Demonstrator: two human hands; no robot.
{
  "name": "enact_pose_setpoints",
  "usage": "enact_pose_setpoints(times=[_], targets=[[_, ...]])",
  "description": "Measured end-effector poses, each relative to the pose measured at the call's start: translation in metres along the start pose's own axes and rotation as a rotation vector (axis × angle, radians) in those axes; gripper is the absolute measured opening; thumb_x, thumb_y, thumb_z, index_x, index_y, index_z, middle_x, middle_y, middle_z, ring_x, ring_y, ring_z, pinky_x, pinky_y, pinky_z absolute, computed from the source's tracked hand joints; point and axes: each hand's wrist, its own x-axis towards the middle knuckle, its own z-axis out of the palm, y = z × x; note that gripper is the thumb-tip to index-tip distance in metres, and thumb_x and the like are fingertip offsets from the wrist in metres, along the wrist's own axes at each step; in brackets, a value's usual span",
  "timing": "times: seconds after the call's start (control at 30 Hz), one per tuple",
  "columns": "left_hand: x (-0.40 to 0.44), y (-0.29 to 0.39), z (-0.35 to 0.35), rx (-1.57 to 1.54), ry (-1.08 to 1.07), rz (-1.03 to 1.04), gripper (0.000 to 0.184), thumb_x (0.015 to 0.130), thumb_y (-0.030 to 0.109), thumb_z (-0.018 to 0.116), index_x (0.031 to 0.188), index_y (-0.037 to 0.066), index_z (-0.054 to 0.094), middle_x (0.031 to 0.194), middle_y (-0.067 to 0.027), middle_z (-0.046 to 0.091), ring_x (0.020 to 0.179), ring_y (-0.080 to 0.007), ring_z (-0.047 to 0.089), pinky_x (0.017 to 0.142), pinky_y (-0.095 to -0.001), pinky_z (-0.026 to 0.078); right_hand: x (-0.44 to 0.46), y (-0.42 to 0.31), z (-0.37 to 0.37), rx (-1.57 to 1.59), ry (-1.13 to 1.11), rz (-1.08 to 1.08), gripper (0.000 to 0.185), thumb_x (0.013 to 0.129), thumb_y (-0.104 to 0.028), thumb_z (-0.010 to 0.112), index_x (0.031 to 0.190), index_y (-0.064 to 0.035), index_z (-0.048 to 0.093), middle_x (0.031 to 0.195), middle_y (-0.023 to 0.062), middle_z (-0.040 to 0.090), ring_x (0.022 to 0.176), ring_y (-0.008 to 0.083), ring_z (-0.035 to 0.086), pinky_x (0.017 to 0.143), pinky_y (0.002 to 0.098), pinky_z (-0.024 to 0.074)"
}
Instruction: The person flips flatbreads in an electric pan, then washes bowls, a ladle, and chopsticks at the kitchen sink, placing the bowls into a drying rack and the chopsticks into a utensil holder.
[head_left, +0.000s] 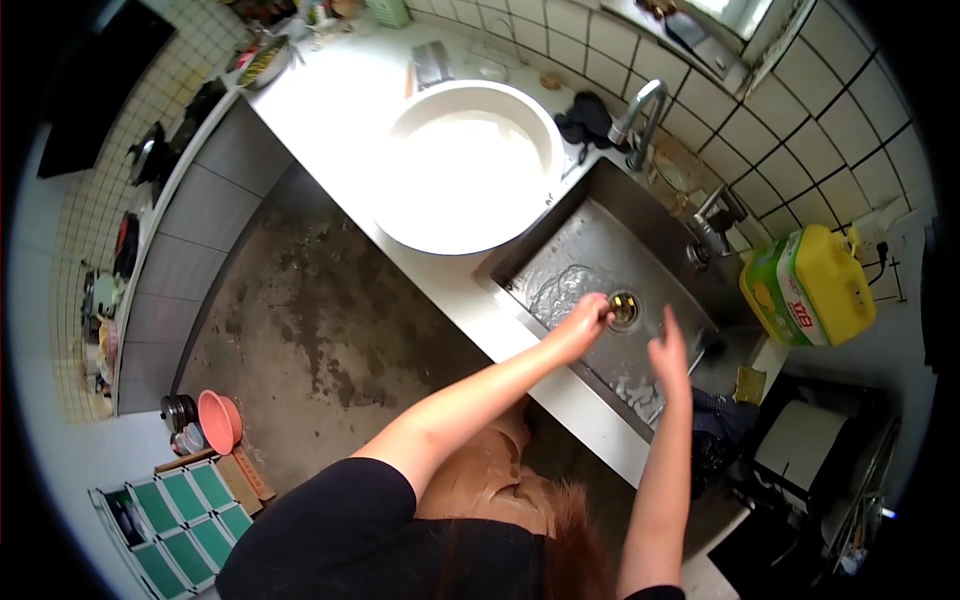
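My left hand (586,326) is over the steel sink (640,260), with its fingers curled together at the left edge of the round drain (623,311). What it holds, if anything, is too small to make out. My right hand (670,350) is to the right of the drain, above the sink floor, its fingers stretched out and nothing seen in them. Water and some foam lie on the sink floor. A curved metal faucet (655,100) stands behind the sink.
A large white basin (555,140) stands on the white counter (340,130) left of the sink. A yellow jug (825,290) is at the sink's right end, near a sponge (749,385) and dark cloth (720,425). A pink tub (220,422) sits on the floor.
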Motion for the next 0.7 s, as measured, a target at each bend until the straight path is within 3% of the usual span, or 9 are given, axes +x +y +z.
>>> enact_pose_setpoints(times=[0.13,0.17,0.23,0.3,0.4,0.47,0.6,0.67,0.7], targets=[[-0.038,0.070,-0.019,-0.095,0.020,0.071,0.022,0.090,0.014,0.053,0.103,-0.003,0.046,0.113,-0.0202,0.045,0.097,-0.0335,0.049,0.085,-0.0359,0.041,-0.105,-0.076,0.024,0.021,0.002,-0.244,0.063,0.071,0.000,0.049,0.133,-0.0034,0.037,0.134,0.0195,0.039,0.123,0.0322,0.041,0.100,0.0373,0.0353],[-0.049,0.078,-0.021,-0.050,0.061,0.165,0.027,0.091,0.016,0.051,0.109,-0.003,0.046,0.114,-0.0199,0.045,0.096,-0.0309,0.050,0.086,-0.0345,0.041,-0.125,-0.089,0.026,0.049,0.018,-0.305,0.063,0.071,0.000,0.049,0.133,-0.0043,0.038,0.131,0.0185,0.041,0.116,0.0308,0.045,0.096,0.0368,0.0384],[-0.070,0.109,-0.036,-0.130,0.063,0.053,0.030,0.092,0.017,0.051,0.113,-0.003,0.045,0.112,-0.0187,0.046,0.096,-0.0279,0.051,0.086,-0.0333,0.041,-0.162,-0.122,0.027,0.056,0.065,-0.419,0.062,0.072,0.002,0.051,0.133,-0.0054,0.039,0.119,0.0159,0.044,0.095,0.0256,0.052,0.085,0.0338,0.0451],[-0.092,0.141,-0.062,-0.222,0.064,-0.075,0.033,0.093,0.018,0.050,0.117,-0.003,0.044,0.109,-0.0155,0.046,0.096,-0.0230,0.051,0.088,-0.0314,0.040,-0.183,-0.134,0.035,0.059,0.084,-0.460,0.060,0.073,0.001,0.052,0.132,-0.0063,0.041,0.107,0.0145,0.045,0.083,0.0224,0.053,0.076,0.0311,0.0467],[-0.122,0.141,-0.089,-0.107,0.117,0.023,0.032,0.092,0.015,0.051,0.116,-0.003,0.043,0.107,-0.0135,0.046,0.093,-0.0195,0.051,0.088,-0.0301,0.040,-0.208,-0.165,0.048,-0.023,0.036,-0.450,0.058,0.074,-0.001,0.054,0.131,-0.0073,0.043,0.100,0.0125,0.044,0.071,0.0183,0.050,0.068,0.0294,0.0470],[-0.137,0.147,-0.118,-0.126,0.155,0.030,0.024,0.091,0.014,0.052,0.107,-0.003,0.048,0.108,-0.0144,0.045,0.100,-0.0225,0.049,0.090,-0.0327,0.039,-0.207,-0.182,0.068,-0.044,0.025,-0.495,0.047,0.074,-0.002,0.060,0.120,-0.0003,0.048,0.094,0.0103,0.045,0.064,0.0143,0.047,0.061,0.0267,0.0451],[-0.169,0.132,-0.185,-0.211,0.188,-0.067,0.023,0.093,0.022,0.048,0.101,0.002,0.053,0.113,-0.0181,0.044,0.119,-0.0321,0.036,0.100,-0.0387,0.029,-0.196,-0.242,0.124,-0.057,-0.074,-0.576,0.029,0.073,-0.004,0.062,0.100,0.0024,0.054,0.087,0.0111,0.048,0.061,0.0172,0.049,0.057,0.0286,0.0438],[-0.184,0.111,-0.225,-0.225,0.273,-0.124,0.024,0.093,0.025,0.047,0.099,0.002,0.053,0.113,-0.0179,0.044,0.118,-0.0316,0.037,0.100,-0.0389,0.029,-0.177,-0.263,0.171,-0.079,-0.153,-0.688,0.044,0.076,-0.008,0.063,0.119,-0.0037,0.052,0.086,0.0116,0.049,0.062,0.0193,0.052,0.060,0.0304,0.0468],[-0.192,0.096,-0.248,-0.198,0.288,-0.166,0.027,0.093,0.027,0.045,0.099,0.002,0.054,0.115,-0.0177,0.044,0.117,-0.0318,0.037,0.100,-0.0387,0.029,-0.169,-0.280,0.195,-0.071,-0.207,-0.670,0.045,0.075,-0.008,0.064,0.119,-0.0027,0.052,0.084,0.0118,0.050,0.064,0.0201,0.053,0.061,0.0308,0.0469]])
